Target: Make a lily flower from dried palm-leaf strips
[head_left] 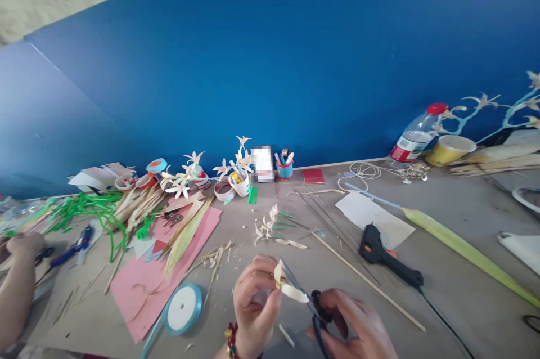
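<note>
Between its thumb and fingers, my left hand [258, 298] pinches a small pale flower [291, 290] made of husk-like petals. A beaded bracelet circles that wrist. My right hand [354, 322] is closed around the black handles of a pair of scissors [310, 307]. The scissor blades point up and left and lie alongside the petals. Just beyond the hands, small finished flowers [265, 227] with green stems rest on the table, near a loose petal [292, 243].
A black glue gun [390, 257] lies to the right, beside a long stick [371, 283]. At the left are pink paper [139, 297], a blue ribbon roll [183, 308] and green stems [101, 207]. Another person's hand [26, 243] is at far left. A bottle [415, 137] stands back right.
</note>
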